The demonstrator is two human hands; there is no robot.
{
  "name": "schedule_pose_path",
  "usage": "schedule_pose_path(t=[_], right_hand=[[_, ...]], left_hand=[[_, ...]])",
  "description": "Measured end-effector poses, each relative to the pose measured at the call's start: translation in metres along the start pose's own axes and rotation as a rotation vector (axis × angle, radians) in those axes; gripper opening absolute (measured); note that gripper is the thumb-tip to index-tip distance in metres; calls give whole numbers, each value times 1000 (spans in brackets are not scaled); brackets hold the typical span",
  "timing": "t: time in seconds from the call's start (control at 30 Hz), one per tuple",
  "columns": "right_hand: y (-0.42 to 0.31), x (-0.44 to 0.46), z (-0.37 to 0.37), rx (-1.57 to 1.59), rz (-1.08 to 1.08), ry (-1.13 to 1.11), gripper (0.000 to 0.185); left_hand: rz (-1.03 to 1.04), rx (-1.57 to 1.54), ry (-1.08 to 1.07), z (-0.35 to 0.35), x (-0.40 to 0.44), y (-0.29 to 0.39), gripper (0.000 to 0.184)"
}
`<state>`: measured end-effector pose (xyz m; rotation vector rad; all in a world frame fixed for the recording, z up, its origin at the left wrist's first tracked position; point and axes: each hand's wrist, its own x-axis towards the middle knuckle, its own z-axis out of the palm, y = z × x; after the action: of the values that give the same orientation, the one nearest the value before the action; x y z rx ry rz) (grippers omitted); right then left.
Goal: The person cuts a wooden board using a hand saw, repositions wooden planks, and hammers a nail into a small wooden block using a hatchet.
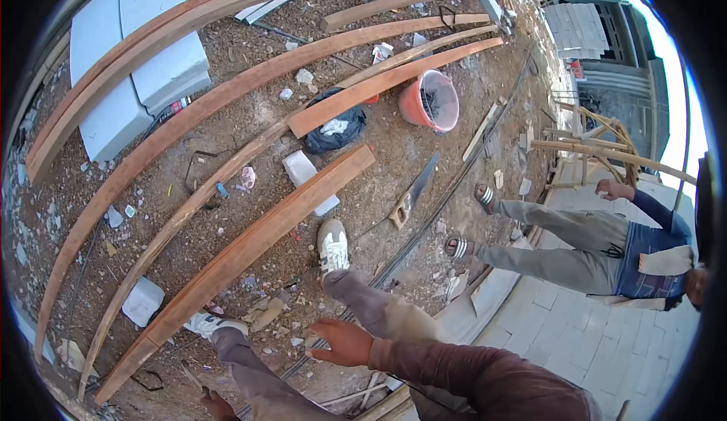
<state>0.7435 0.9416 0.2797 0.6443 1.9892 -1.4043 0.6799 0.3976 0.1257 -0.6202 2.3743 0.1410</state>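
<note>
At the bottom edge my left hand [217, 406] is closed around a thin, light-coloured tool [194, 377], whose full shape I cannot make out. My right hand [344, 343] hangs in the air over my legs, fingers apart and empty. Beyond my shoes lies a reddish wooden beam [250, 258], with one end against a white block [301, 169]. A handsaw [415, 194] with a wooden handle rests on the dirt to the right of the beam.
More long beams [204, 107] cross the ground, some over large white blocks [113, 118]. An orange bucket [411, 104] stands near a black plastic bag [333, 137]. Another person [598, 251] in sandals stands at the right. Dark rods [454, 186] and rubble lie about.
</note>
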Motion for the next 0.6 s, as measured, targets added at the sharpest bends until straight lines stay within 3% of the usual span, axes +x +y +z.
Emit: schedule_pose_path(t=[0.07,0.1,0.13,0.2,0.27,0.3,0.33,0.4,0.53,0.57,0.6], right_hand=[[3,-19,-32,126,34,27,53],[2,-27,-46,190,46,30,54],[4,-33,-52,310,64,4,55],[12,-42,-69,523,98,-40,58],[4,-51,-91,625,31,34,58],[1,-53,-100,668,0,70,57],[4,-53,-101,748,-100,215,55],[9,-50,-95,899,-290,510,52],[36,-95,-146,1324,11,663,34],[53,-105,-159,1312,50,799,26],[78,-115,-169,1271,161,865,26]], left_hand=[[236,-33,44,-36,-40,43,35],[346,-159,59,-56,-82,98,31],[353,-185,-74,-77,-110,148,37],[560,-203,-115,-98,-183,267,33],[728,-244,-213,-86,-228,343,33],[710,-353,-385,-82,-263,387,34],[850,-369,-459,-76,-302,430,34],[1089,-372,-592,-51,-354,477,36],[1295,-173,-812,-6,-400,523,35],[1332,-95,-897,4,-402,532,35],[1411,-65,-823,15,-398,539,36]])
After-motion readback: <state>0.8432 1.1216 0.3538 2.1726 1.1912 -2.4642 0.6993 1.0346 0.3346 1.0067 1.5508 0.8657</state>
